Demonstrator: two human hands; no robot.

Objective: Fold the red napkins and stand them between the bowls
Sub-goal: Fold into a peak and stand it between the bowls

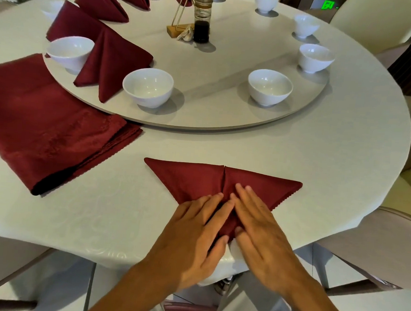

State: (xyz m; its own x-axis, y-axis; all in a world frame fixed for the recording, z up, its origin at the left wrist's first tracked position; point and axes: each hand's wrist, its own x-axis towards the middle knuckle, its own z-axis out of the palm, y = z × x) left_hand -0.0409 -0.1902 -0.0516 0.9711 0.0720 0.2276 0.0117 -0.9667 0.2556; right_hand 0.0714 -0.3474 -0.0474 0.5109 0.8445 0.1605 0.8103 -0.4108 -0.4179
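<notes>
Red cloth, a napkin [198, 181] folded into a downward-pointing triangle with a centre seam, is laid flat at the near edge of the table [319, 162]. It is pressed down by both hands: the left hand [192, 234] and the right hand [260, 228] are laid flat with fingers straight, side by side over the lower point, nothing being gripped. To the left, well apart, a stack [45, 121] of unfolded red napkins is seen lying on the white cloth. Beyond, a round turntable [213, 122] is set, ringed with white bowls. A near bowl [148, 89] and a left bowl [70, 51] are parted by a standing napkin [111, 60], which is touched by both. More folded napkins [98, 2] are stood between bowls farther back on the left. On the right side, another bowl [270, 87] and others behind it are spaced with bare gaps between. At the centre a dark bottle [202, 18] is placed beside a wire stand [180, 12].
</notes>
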